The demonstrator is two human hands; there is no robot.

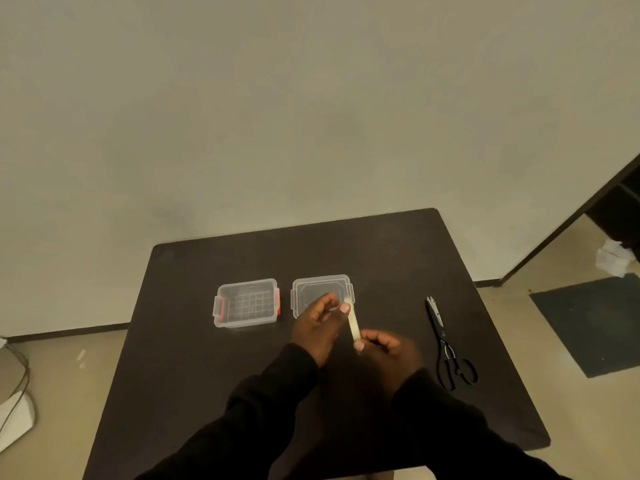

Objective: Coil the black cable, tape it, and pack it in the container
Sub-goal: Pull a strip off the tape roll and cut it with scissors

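Above the dark table, my left hand (320, 327) and my right hand (388, 348) stretch a pale strip of tape (353, 323) between them. The left thumb pins its upper end, and the right fingers pinch its lower end. A clear container (246, 303) with red latches stands open and empty at the table's middle left. Its clear lid (322, 289) lies just to the right, partly behind my left hand. No black cable can be made out; the space under my hands is dark and hidden by my sleeves.
Black scissors (448, 344) lie on the right side of the dark table (194, 375), blades pointing away from me. A wall stands behind the table. On the floor are a dark mat (588, 323) at the right and a white object with a cord (14, 410) at the left.
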